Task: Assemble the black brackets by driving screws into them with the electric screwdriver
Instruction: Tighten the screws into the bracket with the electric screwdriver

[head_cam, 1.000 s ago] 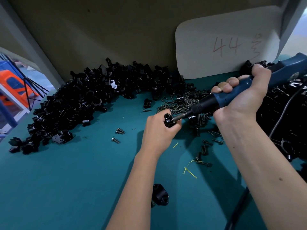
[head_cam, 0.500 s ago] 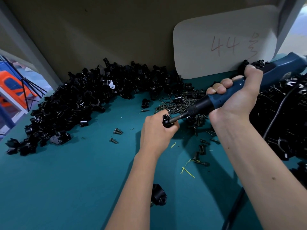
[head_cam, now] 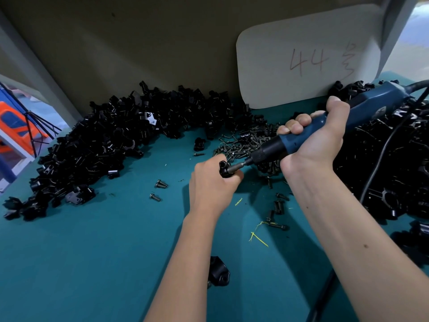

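Observation:
My left hand (head_cam: 212, 184) grips a small black bracket (head_cam: 223, 167) above the teal table, and most of the bracket is hidden in my fist. The blue electric screwdriver (head_cam: 325, 133) is held in my right hand (head_cam: 318, 138), fingers wrapped round its body. Its metal bit (head_cam: 236, 168) points left and down into the bracket. A heap of dark screws (head_cam: 246, 145) lies just behind my hands.
A long pile of black brackets (head_cam: 99, 145) curves along the back left, another pile (head_cam: 394, 159) fills the right. One bracket (head_cam: 219, 271) lies near my left forearm. Loose screws (head_cam: 160, 183) dot the teal table (head_cam: 92, 252). A white card (head_cam: 306, 56) leans on the back wall.
Both hands with bracket and screwdriver have shifted slightly left and up in the view. The bit stays in the bracket.

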Demonstrator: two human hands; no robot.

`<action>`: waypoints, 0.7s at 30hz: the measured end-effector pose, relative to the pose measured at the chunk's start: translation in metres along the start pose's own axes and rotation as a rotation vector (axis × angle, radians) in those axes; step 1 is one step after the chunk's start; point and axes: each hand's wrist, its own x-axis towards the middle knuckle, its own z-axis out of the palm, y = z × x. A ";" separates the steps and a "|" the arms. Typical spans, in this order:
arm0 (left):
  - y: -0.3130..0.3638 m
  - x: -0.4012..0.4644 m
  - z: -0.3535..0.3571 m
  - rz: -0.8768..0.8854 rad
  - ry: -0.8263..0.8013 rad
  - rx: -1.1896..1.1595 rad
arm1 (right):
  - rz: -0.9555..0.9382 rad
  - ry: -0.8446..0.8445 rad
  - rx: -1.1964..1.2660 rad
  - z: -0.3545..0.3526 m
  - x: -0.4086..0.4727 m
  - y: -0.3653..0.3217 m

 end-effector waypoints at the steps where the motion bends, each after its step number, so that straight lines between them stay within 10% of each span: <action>1: 0.000 0.000 0.000 -0.002 -0.005 0.001 | -0.002 -0.004 0.001 0.000 0.000 0.000; 21: 0.002 0.000 0.001 -0.058 0.000 0.034 | -0.111 -0.004 -0.071 0.010 -0.012 0.001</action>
